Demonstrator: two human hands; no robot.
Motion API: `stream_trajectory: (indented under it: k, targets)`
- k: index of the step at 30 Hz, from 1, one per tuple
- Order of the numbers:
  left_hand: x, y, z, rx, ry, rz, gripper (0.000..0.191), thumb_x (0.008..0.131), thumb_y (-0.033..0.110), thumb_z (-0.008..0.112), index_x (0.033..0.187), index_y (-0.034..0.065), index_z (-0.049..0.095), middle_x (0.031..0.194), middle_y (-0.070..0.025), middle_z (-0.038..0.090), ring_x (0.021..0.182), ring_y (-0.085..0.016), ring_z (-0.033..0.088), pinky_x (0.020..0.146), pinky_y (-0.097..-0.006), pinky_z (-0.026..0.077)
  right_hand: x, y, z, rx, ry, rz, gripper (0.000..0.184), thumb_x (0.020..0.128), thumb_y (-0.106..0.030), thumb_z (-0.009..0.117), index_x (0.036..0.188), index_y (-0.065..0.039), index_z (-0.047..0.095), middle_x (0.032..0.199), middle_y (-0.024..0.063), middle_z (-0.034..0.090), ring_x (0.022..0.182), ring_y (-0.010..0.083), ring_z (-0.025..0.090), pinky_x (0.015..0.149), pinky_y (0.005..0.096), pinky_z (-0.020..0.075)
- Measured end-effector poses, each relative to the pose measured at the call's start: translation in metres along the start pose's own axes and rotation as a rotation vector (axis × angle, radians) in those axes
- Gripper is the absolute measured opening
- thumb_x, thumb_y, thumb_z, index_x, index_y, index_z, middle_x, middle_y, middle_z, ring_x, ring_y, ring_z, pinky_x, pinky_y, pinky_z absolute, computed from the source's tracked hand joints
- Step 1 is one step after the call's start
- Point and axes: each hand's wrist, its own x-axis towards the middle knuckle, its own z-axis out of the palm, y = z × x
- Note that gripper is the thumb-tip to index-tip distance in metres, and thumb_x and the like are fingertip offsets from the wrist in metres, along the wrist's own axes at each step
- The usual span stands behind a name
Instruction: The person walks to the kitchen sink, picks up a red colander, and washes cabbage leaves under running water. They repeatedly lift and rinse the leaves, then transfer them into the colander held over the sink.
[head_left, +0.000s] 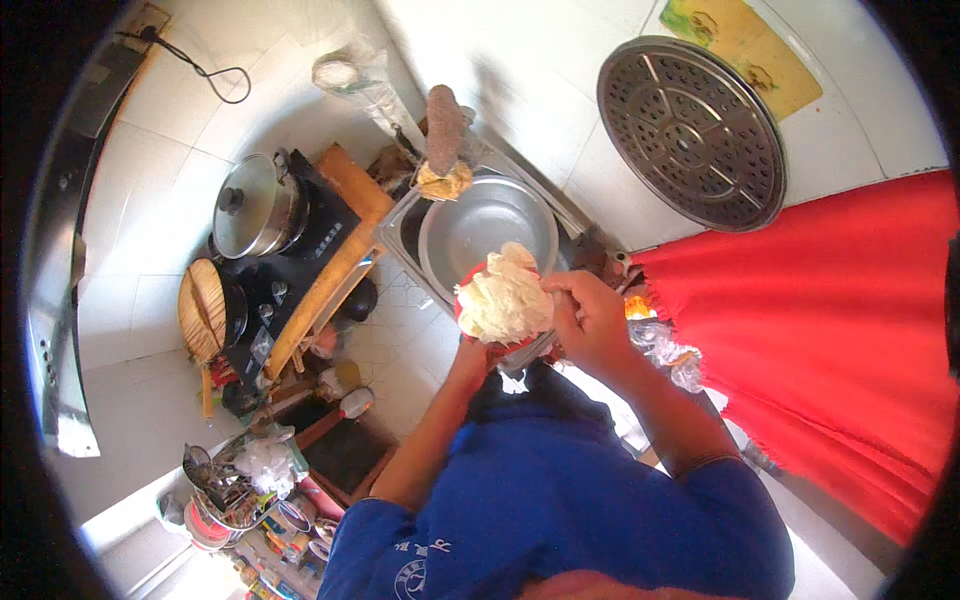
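Observation:
A red bowl or colander (462, 294) is heaped with pale, crinkled leaves (506, 300) that look like cabbage. My left hand (474, 364) holds this container from below, at its near left side; most of its fingers are hidden underneath. At the right edge of the heap, the thumb and forefinger of my right hand (589, 315) pinch what looks like a pale leaf. Just beyond, a wide grey metal basin (487, 214) sits in the sink (401, 217), its near rim partly covered by the heap.
To the left, a glass-lidded pot (259, 210) and a wooden-lidded pan (204, 307) stand on a black cooktop (330, 217). A perforated steamer plate (694, 135) hangs on the wall above a red curtain (817, 300). Utensils (225, 487) crowd the lower left.

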Motion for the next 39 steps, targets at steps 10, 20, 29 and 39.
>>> stream_trajectory:
  k: [10, 20, 29, 39]
  targets:
    - [-0.016, -0.016, 0.002, 0.06, 0.101, -0.024, 0.053, 0.089, 0.012, 0.063, 0.141, 0.0153, 0.053, 0.107, -0.0006, 0.07, 0.066, -0.009, 0.054, 0.051, -0.023, 0.036, -0.008, 0.023, 0.02, -0.37, -0.289, -0.198, 0.036, 0.08, -0.005, 0.066, 0.117, -0.003, 0.067, 0.129, 0.0216, 0.059, 0.119, 0.0398, 0.056, 0.104, 0.0463, 0.045]
    - [-0.013, -0.055, -0.059, -0.027, 0.151, 0.005, 0.039, 0.099, 0.02, 0.055, 0.137, 0.0094, 0.052, 0.107, -0.0067, 0.063, 0.077, -0.016, 0.053, 0.06, -0.0277, 0.042, -0.012, 0.091, -0.006, -0.389, -0.109, -0.029, 0.031, 0.084, -0.004, 0.067, 0.115, -0.003, 0.066, 0.124, 0.0193, 0.064, 0.118, 0.0374, 0.058, 0.102, 0.0462, 0.0457]
    - [-0.037, -0.058, -0.088, -0.124, 0.232, -0.009, 0.06, 0.094, 0.004, 0.054, 0.151, 0.0066, 0.035, 0.146, -0.0146, 0.052, 0.128, -0.031, 0.058, 0.093, -0.0416, 0.058, -0.031, 0.144, -0.001, -0.426, -0.245, 0.11, 0.032, 0.085, -0.011, 0.069, 0.115, -0.002, 0.065, 0.116, 0.0207, 0.063, 0.113, 0.0401, 0.058, 0.099, 0.0487, 0.0472]
    - [-0.061, -0.045, -0.047, -0.037, 0.288, 0.048, 0.05, 0.09, 0.007, 0.056, 0.139, 0.0061, 0.05, 0.115, -0.0068, 0.066, 0.083, -0.015, 0.062, 0.058, -0.0265, 0.044, -0.033, 0.156, -0.003, -0.433, -0.359, 0.12, 0.029, 0.087, -0.01, 0.068, 0.115, 0.0, 0.064, 0.118, 0.0198, 0.063, 0.113, 0.0385, 0.059, 0.098, 0.0452, 0.0476]
